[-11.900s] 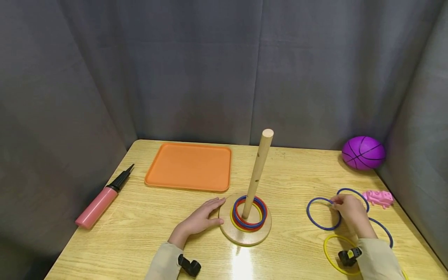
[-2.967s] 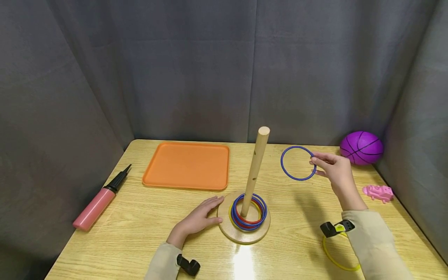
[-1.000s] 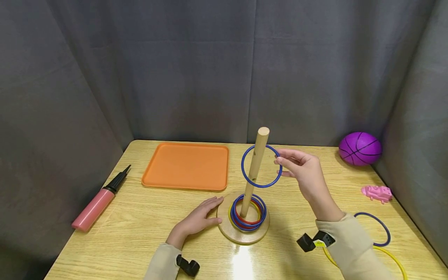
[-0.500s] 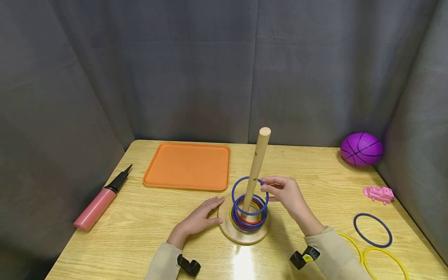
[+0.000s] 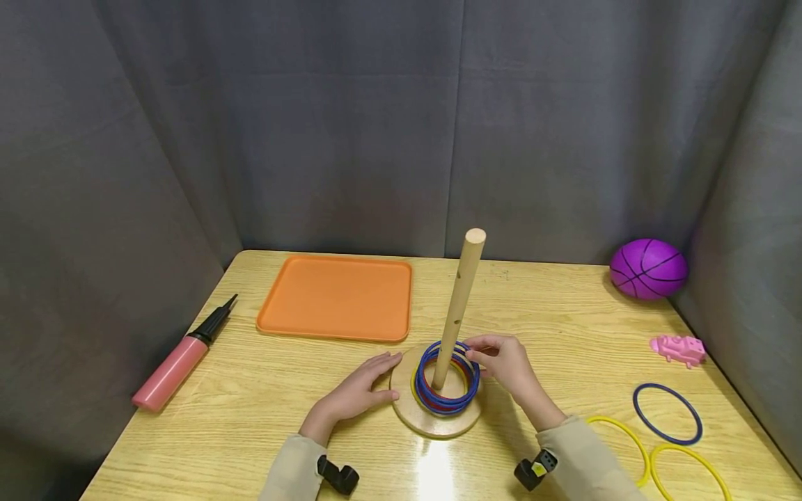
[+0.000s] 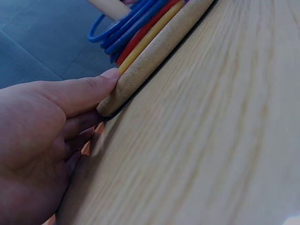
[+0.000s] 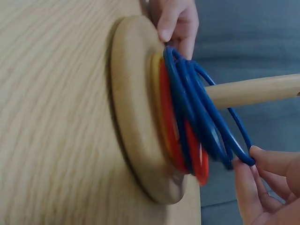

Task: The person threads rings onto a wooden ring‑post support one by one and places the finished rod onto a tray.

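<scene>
Right grip (image 5: 509, 363) pinches top blue ring (image 7: 228, 134), around post (image 5: 461, 292), tilted over ring stack (image 5: 443, 408). Left grip (image 5: 351, 398) uncurled against base (image 5: 432, 427). Risk: early release could drop it askew; weak left brace could let base skid.

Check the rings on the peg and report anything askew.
The blue rings sit askew round the wooden peg: they fan apart near the right hand, which pinches the topmost ring. Nothing looks damaged.
</scene>
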Available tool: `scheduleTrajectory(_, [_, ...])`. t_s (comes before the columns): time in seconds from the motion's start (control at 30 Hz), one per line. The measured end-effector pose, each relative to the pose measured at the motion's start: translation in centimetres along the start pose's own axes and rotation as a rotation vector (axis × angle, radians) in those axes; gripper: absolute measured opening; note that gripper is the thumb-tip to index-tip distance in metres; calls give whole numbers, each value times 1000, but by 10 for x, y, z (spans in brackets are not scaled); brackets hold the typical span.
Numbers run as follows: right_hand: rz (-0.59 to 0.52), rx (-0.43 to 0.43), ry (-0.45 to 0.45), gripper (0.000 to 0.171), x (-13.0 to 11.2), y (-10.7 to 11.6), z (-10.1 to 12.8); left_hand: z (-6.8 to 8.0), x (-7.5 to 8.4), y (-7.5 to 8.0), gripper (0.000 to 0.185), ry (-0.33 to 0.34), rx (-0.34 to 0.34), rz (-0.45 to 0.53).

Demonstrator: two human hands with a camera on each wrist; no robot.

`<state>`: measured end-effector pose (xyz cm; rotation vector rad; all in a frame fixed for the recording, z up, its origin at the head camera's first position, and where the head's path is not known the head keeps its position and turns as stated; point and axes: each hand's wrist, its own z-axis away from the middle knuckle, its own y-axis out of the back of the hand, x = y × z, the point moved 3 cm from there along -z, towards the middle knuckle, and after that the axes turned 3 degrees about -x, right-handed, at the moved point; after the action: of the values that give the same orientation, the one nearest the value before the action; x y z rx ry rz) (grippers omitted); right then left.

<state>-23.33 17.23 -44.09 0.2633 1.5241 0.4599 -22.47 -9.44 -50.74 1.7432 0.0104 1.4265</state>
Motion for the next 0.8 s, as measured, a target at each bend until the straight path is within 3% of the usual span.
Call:
scheduleTrajectory(0.37, [156,38,38,14,7,-2,-1,-1,0,0,69,5,2,1])
scheduleTrajectory(0.8, [88,9,0,16,13,1,4,-1,0,0,69,9,3,-12])
